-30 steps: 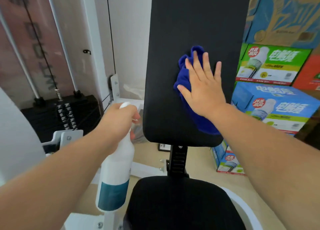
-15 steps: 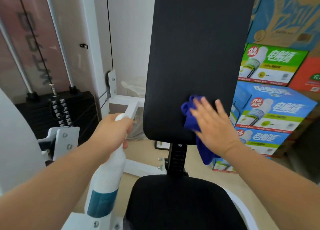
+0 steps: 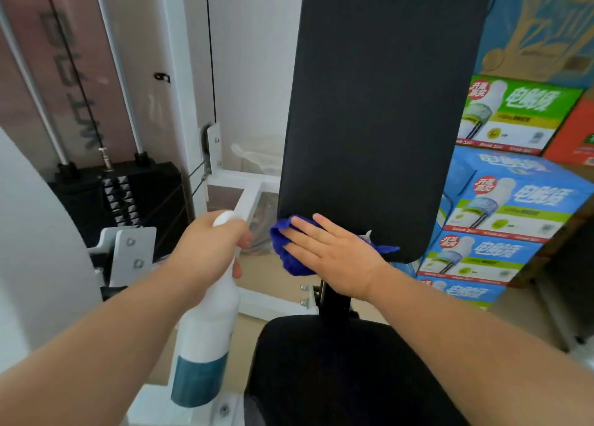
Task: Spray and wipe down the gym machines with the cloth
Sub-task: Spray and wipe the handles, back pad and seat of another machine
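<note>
A tall black back pad (image 3: 382, 104) of a gym machine stands upright in front of me, with a black seat pad (image 3: 337, 371) below it. My right hand (image 3: 334, 255) lies flat, fingers straight, and presses a blue cloth (image 3: 289, 258) against the pad's lower left corner. The cloth sticks out left of the fingers and a strip shows to the right of the hand. My left hand (image 3: 209, 249) grips the neck of a white spray bottle (image 3: 205, 345) with a teal band, left of the pad. The bottle's nozzle is hidden by my fingers.
A black weight stack (image 3: 128, 194) with cables and white frame bars (image 3: 247, 197) stands at the left. Stacked blue and green cartons (image 3: 514, 200) fill the right side. A curved white machine panel (image 3: 35, 249) is close at the far left. Tan floor shows between.
My right hand has wiped the cloth down the back pad and then left to its bottom left corner. The left hand with the bottle has barely moved.
</note>
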